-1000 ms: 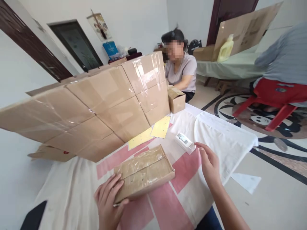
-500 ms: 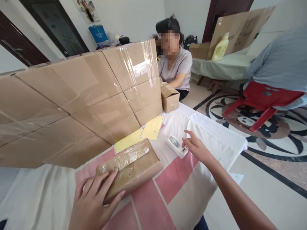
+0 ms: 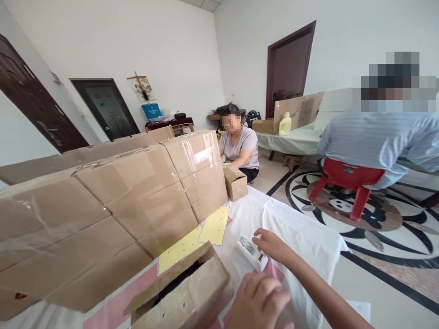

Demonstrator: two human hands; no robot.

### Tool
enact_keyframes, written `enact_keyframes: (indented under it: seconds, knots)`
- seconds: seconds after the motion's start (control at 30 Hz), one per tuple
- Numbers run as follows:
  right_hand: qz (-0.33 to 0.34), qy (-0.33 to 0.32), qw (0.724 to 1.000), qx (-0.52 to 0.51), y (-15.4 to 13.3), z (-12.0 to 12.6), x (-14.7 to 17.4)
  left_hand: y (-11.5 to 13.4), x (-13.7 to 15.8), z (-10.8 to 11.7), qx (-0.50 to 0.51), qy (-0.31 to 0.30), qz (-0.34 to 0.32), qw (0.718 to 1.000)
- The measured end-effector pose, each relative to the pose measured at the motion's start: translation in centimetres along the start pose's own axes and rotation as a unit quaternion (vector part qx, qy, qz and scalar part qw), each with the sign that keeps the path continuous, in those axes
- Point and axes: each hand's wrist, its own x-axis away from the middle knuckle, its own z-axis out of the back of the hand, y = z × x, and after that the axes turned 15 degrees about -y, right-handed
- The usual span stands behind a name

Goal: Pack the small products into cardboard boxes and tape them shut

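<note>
My right hand [image 3: 274, 247] is at the right side of a small white box [image 3: 249, 251] with a dark picture on top. Its bent fingers lie against or just over the box's edge; the thumb is hidden. Close below, my left hand [image 3: 260, 299] is in the air with loosely bent, slightly blurred fingers and nothing visible in them. To its left lies a long brown cardboard box [image 3: 187, 292] with one flap [image 3: 171, 274] raised. A dark gap shows along that flap, and the contents cannot be made out.
Stacked, taped cartons [image 3: 151, 196] form a wall on the left. Yellow sheets [image 3: 214, 226] lie at its foot on the white cloth [image 3: 291, 224]. A smaller carton [image 3: 236, 183] stands at the far end, beside a crouching person [image 3: 242, 144]. Another person sits on a red chair [image 3: 353, 176].
My left hand has left the long cardboard box and moved right, towards the white box. The long box's flap has come up. My right hand stays by the white box. The view has tilted up.
</note>
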Motion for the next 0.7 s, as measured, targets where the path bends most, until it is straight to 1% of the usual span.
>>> enact_keyframes:
  seconds: [0.07,0.1,0.17,0.2,0.23,0.3,0.37,0.4,0.57,0.63,0.7]
  knots:
    - [0.000,0.022,1.000,0.022,0.3,0.0,0.1,-0.7,-2.3,-4.0,0.007,0.045,0.058,0.997]
    - [-0.001,0.024,0.999,0.031,0.5,0.0,0.3,-1.3,-3.0,-5.4,0.004,0.084,0.103,0.991]
    - [-0.006,0.014,0.999,0.040,0.7,0.1,0.6,-2.9,-3.6,-7.1,-0.005,0.152,0.182,0.971]
    - [-0.011,0.005,0.999,0.041,0.7,0.1,0.7,-3.8,-3.6,-7.6,-0.009,0.165,0.212,0.963]
    - [-0.017,-0.001,0.999,0.040,0.7,0.1,0.9,-4.5,-3.4,-7.8,-0.009,0.161,0.233,0.959]
    - [-0.030,-0.012,0.999,0.033,0.5,0.1,1.0,-5.7,-2.6,-7.8,-0.005,0.120,0.256,0.959]
    - [-0.043,-0.020,0.999,0.025,0.1,-0.1,1.0,-6.3,-2.0,-7.6,-0.003,0.085,0.266,0.960]
    - [-0.048,-0.024,0.998,0.022,-0.1,-0.3,1.0,-6.4,-1.7,-7.5,-0.004,0.078,0.269,0.960]
    - [-0.061,-0.044,0.997,0.004,-1.2,-1.0,0.5,-6.3,-1.8,-8.1,-0.008,0.095,0.292,0.952]
    - [-0.064,-0.047,0.997,-0.002,-1.4,-1.3,0.5,-6.4,-2.0,-8.4,0.004,0.106,0.302,0.947]
    - [-0.067,-0.039,0.997,-0.003,-1.4,-1.6,0.5,-6.6,-2.3,-8.6,0.026,0.123,0.327,0.937]
